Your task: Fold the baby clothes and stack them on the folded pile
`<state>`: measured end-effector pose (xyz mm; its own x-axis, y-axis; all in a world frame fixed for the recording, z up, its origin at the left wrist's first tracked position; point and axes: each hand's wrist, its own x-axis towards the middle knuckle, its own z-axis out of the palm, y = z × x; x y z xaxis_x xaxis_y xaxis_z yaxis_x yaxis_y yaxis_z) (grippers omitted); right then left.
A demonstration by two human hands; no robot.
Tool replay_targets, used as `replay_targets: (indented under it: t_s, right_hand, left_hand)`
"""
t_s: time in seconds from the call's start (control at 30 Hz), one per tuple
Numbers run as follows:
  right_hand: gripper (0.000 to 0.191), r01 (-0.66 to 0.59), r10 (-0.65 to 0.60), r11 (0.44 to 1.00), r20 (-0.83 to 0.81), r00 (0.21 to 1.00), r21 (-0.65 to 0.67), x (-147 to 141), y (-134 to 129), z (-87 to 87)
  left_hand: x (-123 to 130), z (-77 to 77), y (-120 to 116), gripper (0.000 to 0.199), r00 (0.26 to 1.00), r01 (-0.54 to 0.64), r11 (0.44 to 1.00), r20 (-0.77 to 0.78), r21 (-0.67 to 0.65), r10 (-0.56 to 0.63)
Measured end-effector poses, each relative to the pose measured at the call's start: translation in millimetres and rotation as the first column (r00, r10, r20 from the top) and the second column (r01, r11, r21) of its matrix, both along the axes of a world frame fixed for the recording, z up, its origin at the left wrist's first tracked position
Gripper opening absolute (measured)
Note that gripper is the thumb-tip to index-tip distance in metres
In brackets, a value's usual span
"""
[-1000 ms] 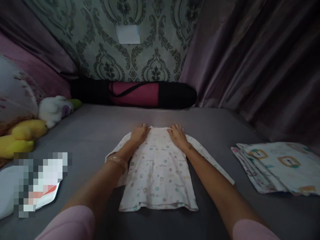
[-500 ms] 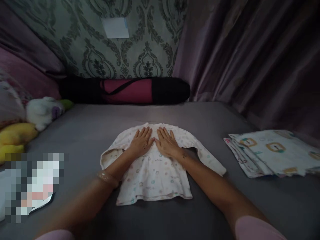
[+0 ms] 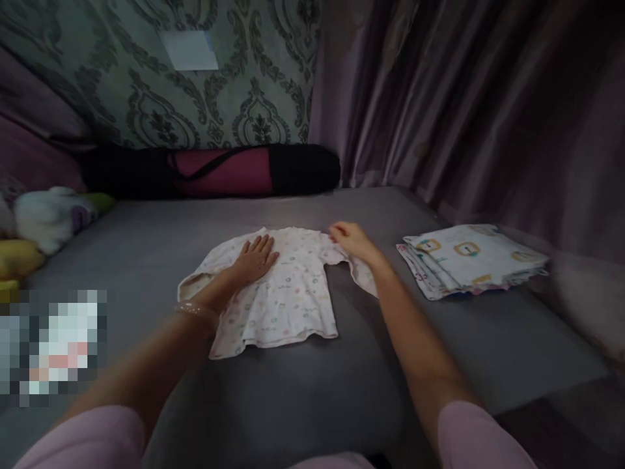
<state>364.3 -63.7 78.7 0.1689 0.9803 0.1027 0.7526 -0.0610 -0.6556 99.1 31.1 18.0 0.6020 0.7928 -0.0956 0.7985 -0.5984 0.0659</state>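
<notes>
A small white long-sleeved shirt (image 3: 293, 293) with a tiny coloured print lies spread on the grey bed sheet (image 3: 273, 404), its neck away from me. My left hand (image 3: 256, 259) rests flat on the upper chest, fingers stretched and slightly apart. At the right shoulder, where the sleeve begins, is my right hand (image 3: 352, 240) with its fingers curled in. Whether cloth is pinched between those fingertips I cannot make out. The right forearm covers part of the right sleeve, and the left forearm crosses the left sleeve's lower part.
To the right sits a stack of folded printed cloths (image 3: 469, 260). A long black and pink bag (image 3: 219, 170) lies along the wall. Plush toys (image 3: 49, 218) are at the left, near a pixelated object (image 3: 63, 352). Purple curtains (image 3: 439, 98) hang at the right.
My right hand has lifted from the shirt's chest to the right shoulder, and its fingers have curled. The left hand stays flat on the shirt. The view has turned to the right.
</notes>
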Motion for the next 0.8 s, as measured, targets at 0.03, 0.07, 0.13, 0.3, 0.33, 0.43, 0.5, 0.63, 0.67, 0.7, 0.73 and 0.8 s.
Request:
replay_targets:
  t_s: [0.03,0.07,0.13,0.3,0.33,0.43,0.5,0.63,0.67,0.7,0.73,0.8]
  right_hand:
    - [0.033,0.061,-0.060,0.995,0.011,0.998,-0.082,19,-12,3.9]
    - [0.033,0.101,-0.098,0.983,0.029,0.995,-0.153,36,-25,5.7]
    - [0.034,0.139,-0.132,0.970,0.047,0.990,-0.200,62,-48,3.2]
    - [0.032,0.170,-0.156,0.932,0.070,0.985,-0.321,74,-64,-17.2]
    - [0.030,0.179,-0.157,0.916,0.088,0.984,-0.360,71,-60,-19.8]
    - [0.020,0.196,-0.141,0.866,0.150,0.979,-0.460,63,-47,-21.7]
    - [0.013,0.190,-0.138,0.867,0.146,0.980,-0.461,62,-42,-19.8]
    - [0.006,0.202,-0.185,0.931,0.081,0.979,-0.305,70,-43,-16.4]
    - [0.008,0.221,-0.218,0.942,0.040,0.975,-0.252,74,-45,-16.6]
    - [0.011,0.242,-0.252,0.948,-0.021,0.968,-0.206,78,-46,-17.5]
    - [0.012,0.263,-0.282,0.949,-0.094,0.955,-0.175,82,-48,-18.8]
    - [0.013,0.285,-0.324,0.939,-0.218,0.921,-0.192,90,-52,-21.9]
  left_hand:
    - [0,2.3,1,0.063,1.000,-0.003,1.000,-0.006,-0.014,0.003]
    - [1,5.2,1,0.062,1.000,0.003,1.000,0.001,-0.014,-0.003]
    - [7,12.3,1,0.055,0.998,0.035,0.999,0.047,0.016,-0.035]
    - [47,23.7,-4,0.037,0.970,0.155,0.982,0.172,0.108,-0.172]
    - [59,22.0,-5,0.037,0.953,0.195,0.974,0.213,0.114,-0.216]
    - [92,8.0,-7,0.037,0.859,0.299,0.943,0.391,0.142,-0.331]
    - [109,-5.3,-9,0.036,0.809,0.296,0.939,0.478,0.172,-0.343]
    - [125,-25.7,-16,0.040,0.799,0.231,0.952,0.520,0.201,-0.304]
    - [126,-28.0,-17,0.042,0.806,0.219,0.955,0.515,0.201,-0.293]
    - [126,-29.2,-19,0.043,0.815,0.208,0.958,0.507,0.199,-0.282]
    - [126,-29.3,-20,0.044,0.825,0.200,0.960,0.495,0.196,-0.273]
    - [126,-27.8,-22,0.046,0.844,0.195,0.963,0.468,0.187,-0.262]
